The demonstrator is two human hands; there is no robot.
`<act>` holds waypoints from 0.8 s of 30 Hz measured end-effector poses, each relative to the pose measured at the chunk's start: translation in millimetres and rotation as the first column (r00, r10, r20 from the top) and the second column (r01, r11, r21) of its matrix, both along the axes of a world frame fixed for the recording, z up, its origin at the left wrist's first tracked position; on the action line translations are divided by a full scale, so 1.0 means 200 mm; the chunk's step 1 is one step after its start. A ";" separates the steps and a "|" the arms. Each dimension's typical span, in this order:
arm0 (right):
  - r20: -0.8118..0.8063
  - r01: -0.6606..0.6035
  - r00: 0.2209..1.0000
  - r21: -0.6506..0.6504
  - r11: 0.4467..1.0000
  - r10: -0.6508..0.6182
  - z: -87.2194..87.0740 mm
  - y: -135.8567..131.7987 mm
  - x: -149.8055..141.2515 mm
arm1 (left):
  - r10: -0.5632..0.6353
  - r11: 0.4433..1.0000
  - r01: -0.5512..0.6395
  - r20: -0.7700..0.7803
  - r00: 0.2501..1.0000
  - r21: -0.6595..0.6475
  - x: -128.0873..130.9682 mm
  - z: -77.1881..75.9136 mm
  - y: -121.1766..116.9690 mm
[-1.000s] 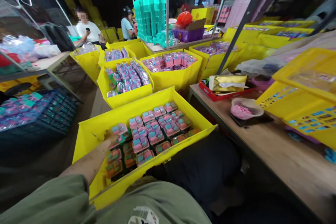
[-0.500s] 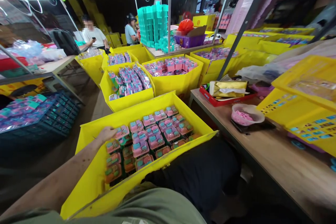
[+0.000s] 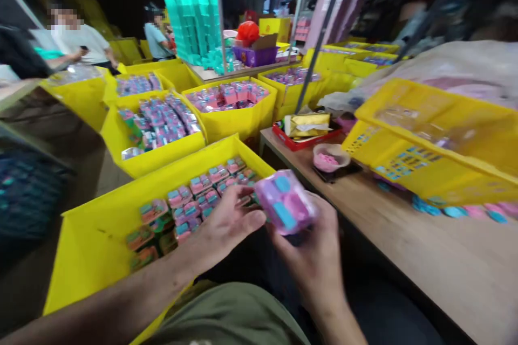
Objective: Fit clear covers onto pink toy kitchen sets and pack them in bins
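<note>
Your left hand (image 3: pixel 230 222) has moved rightward, its fingers parted and apparently empty, the clear-wrapped package (image 3: pixel 285 202) just to their right, clasped in your right hand (image 3: pixel 320 248).

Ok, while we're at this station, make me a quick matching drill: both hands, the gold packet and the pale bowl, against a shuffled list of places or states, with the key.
Things
1. Right hand
2. Left hand
3. Gold packet
4. Pale bowl

Places and states
A. In the red tray on the wooden bench
B. Gripping the pink-and-blue pack
C. With small pink pieces inside
D. Open, next to the pack

Pairs: 1-B, 2-D, 3-A, 4-C
</note>
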State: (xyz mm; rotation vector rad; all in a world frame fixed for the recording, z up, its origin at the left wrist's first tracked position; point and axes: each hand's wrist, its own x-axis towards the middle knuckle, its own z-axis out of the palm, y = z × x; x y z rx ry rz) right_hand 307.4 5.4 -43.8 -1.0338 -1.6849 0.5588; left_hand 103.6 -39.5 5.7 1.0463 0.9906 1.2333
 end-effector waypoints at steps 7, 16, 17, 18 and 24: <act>0.169 -0.299 0.939 -0.024 0.954 0.299 -0.06 -0.12 -0.20 | 0.170 0.978 -0.169 -0.001 0.985 -0.122 -0.11 -0.06 0.09; -0.121 -0.460 0.886 -0.100 0.882 0.448 -0.08 -0.06 -0.01 | 0.087 0.986 -0.133 -0.380 0.921 -0.097 -0.75 -0.10 0.12; -0.140 -0.452 0.889 -0.102 0.886 0.437 -0.10 -0.04 0.02 | 0.053 0.985 -0.126 -0.477 0.877 -0.122 -0.88 -0.08 0.08; -0.155 -0.440 0.893 -0.105 0.892 0.423 -0.12 -0.02 0.06 | 0.001 0.978 -0.119 -0.569 0.822 -0.170 -1.02 -0.05 0.04; -0.113 -0.435 0.899 -0.110 0.894 0.423 -0.16 0.05 0.18 | -0.409 0.856 -0.158 -0.831 0.377 -0.492 -1.66 -0.12 -0.30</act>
